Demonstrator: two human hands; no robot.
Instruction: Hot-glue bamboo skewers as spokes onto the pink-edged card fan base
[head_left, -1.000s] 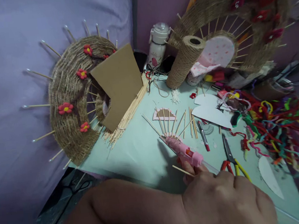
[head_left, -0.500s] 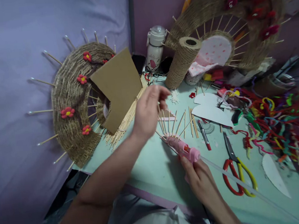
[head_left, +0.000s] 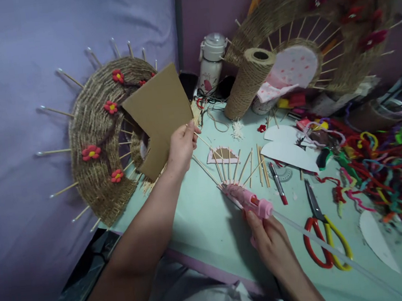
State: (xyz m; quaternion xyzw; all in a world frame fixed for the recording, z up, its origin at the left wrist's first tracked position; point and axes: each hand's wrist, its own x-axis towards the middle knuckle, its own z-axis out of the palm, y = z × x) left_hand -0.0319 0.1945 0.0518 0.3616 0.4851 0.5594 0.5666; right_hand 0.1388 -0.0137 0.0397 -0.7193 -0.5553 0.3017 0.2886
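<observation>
My right hand [head_left: 269, 239] is wrapped round a pink hot glue gun [head_left: 247, 199], with a long clear glue stick [head_left: 322, 243] trailing from its back. Ahead of the nozzle, several thin wooden sticks [head_left: 229, 164] fan out over the table. Between the thumb and fingers of my left hand [head_left: 183, 145] is a single wooden stick [head_left: 204, 139], slanting down to the right towards the fan. Behind the sticks lies a small half-round cardboard piece [head_left: 229, 154] with a pink edge.
At left stands a twine-woven arch [head_left: 89, 114] with red flowers, a cardboard sheet [head_left: 163, 111] against it. A twine roll [head_left: 249, 83] and a bottle [head_left: 210, 61] stand behind. Scissors [head_left: 318, 224], a marker [head_left: 278, 183], white cutouts [head_left: 287, 153] and pipe cleaners [head_left: 371, 171] lie right.
My left hand has moved left and slightly down, away from above the fanned sticks, and a stick now shows in its fingers. My right hand with the glue gun has hardly moved.
</observation>
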